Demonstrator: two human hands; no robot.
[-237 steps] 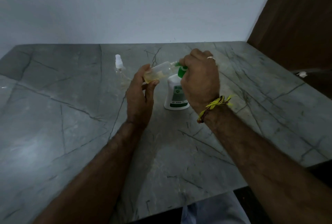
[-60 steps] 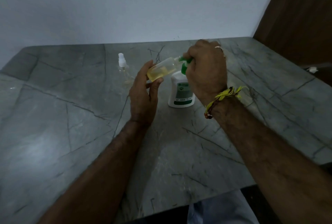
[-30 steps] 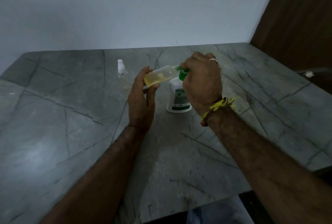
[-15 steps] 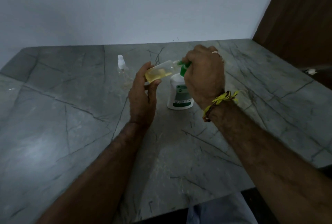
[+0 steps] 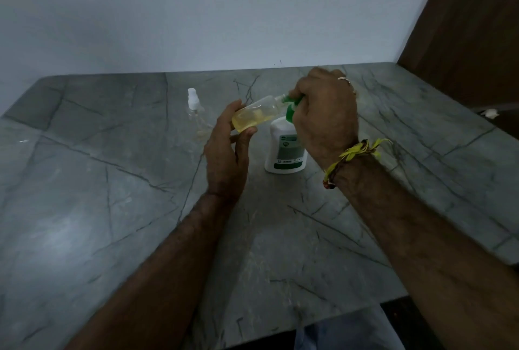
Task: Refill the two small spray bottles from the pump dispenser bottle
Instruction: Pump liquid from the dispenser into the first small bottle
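Three bottles are in view on or above the grey veined table: two small clear spray bottles and one white pump dispenser bottle with a green label. The dispenser stands upright near the table's middle, its green pump head mostly covered by the right hand. That hand's fingers are curled together down over the pump top; whether they are pressing it cannot be told. A ring shows on one finger, and a yellow thread band circles the wrist.

The left hand holds the first spray bottle off the table, tilted so its open neck points up and right to meet the green nozzle. Thumb and fingertips are clamped on the bottle's lower end. Yellowish liquid fills roughly its lower half (the cap of this one is not to be seen).

The second spray bottle stands upright on the table to the left, apart from both hands, with its white spray cap on. Its clear body is hard to make out against the stone, so its fill level cannot be told.

Two bare forearms reach in from the near edge, and a pale blue cloth shows below the table edge
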